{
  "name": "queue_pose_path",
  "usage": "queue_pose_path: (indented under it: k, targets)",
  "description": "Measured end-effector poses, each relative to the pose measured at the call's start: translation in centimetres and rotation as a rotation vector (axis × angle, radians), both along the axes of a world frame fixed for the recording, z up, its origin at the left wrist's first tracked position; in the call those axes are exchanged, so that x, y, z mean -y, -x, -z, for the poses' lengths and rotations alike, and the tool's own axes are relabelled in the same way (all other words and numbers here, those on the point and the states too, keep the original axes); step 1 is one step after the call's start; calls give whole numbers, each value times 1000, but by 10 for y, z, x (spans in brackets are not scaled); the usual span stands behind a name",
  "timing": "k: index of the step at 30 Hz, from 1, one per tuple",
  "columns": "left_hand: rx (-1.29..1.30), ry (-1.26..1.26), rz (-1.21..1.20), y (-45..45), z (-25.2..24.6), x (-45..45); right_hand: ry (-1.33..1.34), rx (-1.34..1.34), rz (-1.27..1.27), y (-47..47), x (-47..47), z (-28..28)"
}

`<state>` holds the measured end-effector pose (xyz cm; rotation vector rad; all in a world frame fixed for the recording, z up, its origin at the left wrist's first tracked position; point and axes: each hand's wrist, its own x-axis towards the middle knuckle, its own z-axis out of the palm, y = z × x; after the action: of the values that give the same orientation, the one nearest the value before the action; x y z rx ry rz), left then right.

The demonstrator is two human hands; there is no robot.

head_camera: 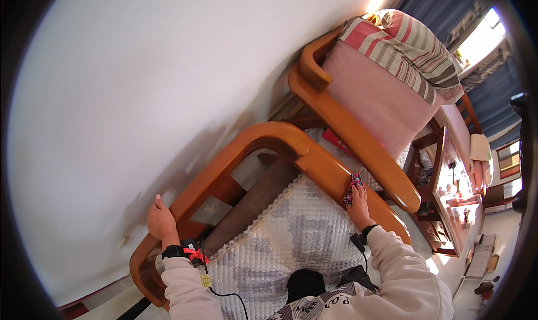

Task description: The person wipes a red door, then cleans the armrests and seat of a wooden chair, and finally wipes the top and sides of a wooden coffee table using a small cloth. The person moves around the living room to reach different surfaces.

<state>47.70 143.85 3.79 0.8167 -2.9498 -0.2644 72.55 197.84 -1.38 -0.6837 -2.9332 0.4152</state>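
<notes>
My right hand (358,204) presses a crumpled cloth (356,181) with a dark, multicoloured pattern against the glossy wooden armrest (325,168) of an armchair. Over at the wall side, my left hand (161,221) lies against the top rail of the chair's wooden backrest (218,158). Its thumb points up, and its other fingers are hidden from me. Between my arms is the seat, spread with a quilted pale cover (294,223) that has a scalloped edge. A brown upholstered strip (252,202) shows between the cover and the backrest.
Beyond the armrest stands a second wooden-armed seat (353,126) with a pink cushion (374,89) and a striped cloth (407,51). A red box (336,141) sits between the seats. At right is a glass-topped table (452,194) bearing objects. A black cable (229,294) trails from my left wrist.
</notes>
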Motion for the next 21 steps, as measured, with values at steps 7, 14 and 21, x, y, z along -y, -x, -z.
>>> queue_pose_path:
  k: [7, 14, 21]
  targets:
    - [55, 2, -6, 1, -2, 0, -50, -138, -123, 96, 20, 29]
    - [64, 9, -11, 1, -2, 1, 76, -94, -285, 207, 34, 30]
    - [76, -15, -16, 1, -1, 2, -7, -17, -229, 103, 2, 14]
